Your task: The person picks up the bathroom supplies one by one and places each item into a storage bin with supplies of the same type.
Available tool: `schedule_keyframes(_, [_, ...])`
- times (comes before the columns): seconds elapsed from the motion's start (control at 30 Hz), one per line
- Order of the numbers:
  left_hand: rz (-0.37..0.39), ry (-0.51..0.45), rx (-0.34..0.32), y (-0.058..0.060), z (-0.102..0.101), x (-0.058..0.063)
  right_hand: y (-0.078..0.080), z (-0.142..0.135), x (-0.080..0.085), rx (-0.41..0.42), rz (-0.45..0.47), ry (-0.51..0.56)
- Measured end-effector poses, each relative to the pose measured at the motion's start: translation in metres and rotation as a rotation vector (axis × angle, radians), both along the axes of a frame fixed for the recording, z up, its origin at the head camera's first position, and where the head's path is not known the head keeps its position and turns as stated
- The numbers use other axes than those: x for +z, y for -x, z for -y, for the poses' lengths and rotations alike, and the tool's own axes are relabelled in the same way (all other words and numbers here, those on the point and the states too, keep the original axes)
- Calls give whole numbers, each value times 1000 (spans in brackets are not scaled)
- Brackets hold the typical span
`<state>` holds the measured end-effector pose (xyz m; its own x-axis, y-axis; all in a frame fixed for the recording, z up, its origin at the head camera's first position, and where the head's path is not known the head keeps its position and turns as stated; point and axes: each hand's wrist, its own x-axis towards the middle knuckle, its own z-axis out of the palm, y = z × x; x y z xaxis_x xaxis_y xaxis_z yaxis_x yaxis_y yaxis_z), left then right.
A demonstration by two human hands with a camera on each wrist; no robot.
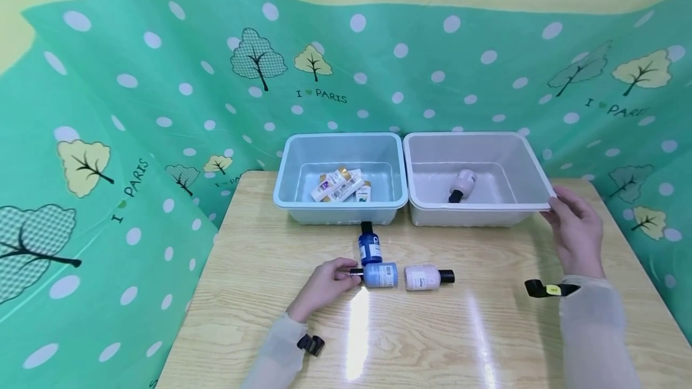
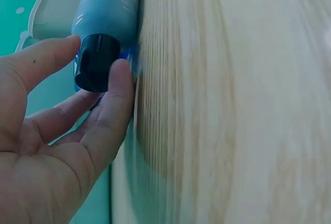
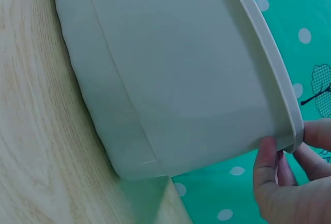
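My left hand [image 1: 324, 286] pinches the black cap [image 2: 97, 62] of a light blue bottle [image 1: 381, 275] lying on the table, with fingertips on either side of the cap. Against that bottle, a dark blue bottle [image 1: 370, 246] lies with its black cap toward the bins. A pale pink bottle [image 1: 423, 278] lies to the right, its cap pointing right. With my right hand [image 1: 578, 230], I grip the rim at the near right corner of the grey bin [image 3: 170, 69]. Inside that bin lies another pale bottle [image 1: 465, 182] with a black cap.
A light blue bin [image 1: 340, 214] stands left of the grey one, holding several white tubes [image 1: 346, 186] with gold caps. Both bins sit at the back of the wooden table [image 1: 243, 311]. A green dotted curtain [image 1: 216, 77] hangs behind and along the sides.
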<state>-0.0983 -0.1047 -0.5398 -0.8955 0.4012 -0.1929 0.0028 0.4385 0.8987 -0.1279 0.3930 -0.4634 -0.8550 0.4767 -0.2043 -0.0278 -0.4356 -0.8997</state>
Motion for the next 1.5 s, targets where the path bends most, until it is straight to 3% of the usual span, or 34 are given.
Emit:
schedule_keyframes(0.33, [54,-79,34,1,0,-5,-1,0,-2,9,-19,35])
schedule_keyframes(0.6, [94,-192,74,-3,-4,2,-2,-1,-3,10,-53,63])
schedule_keyframes(0.77, [128,-256,95,-1,-5,-6,-3,-2,-4,15,-53,37])
schedule_keyframes(0.9, [210,-345,139,-2,-7,-6,-4,-1,-5,20,-42,0])
schedule_keyframes(1.1, [394,-592,216,-4,-7,-2,-4,-1,-6,46,-38,-49])
schedule_keyframes(1.27, [404,-703,241,-2,-11,12,-5,-2,-7,58,-42,-55])
schedule_keyframes(1.5, [339,-728,214,9,-24,55,-6,-4,-7,78,-32,-61])
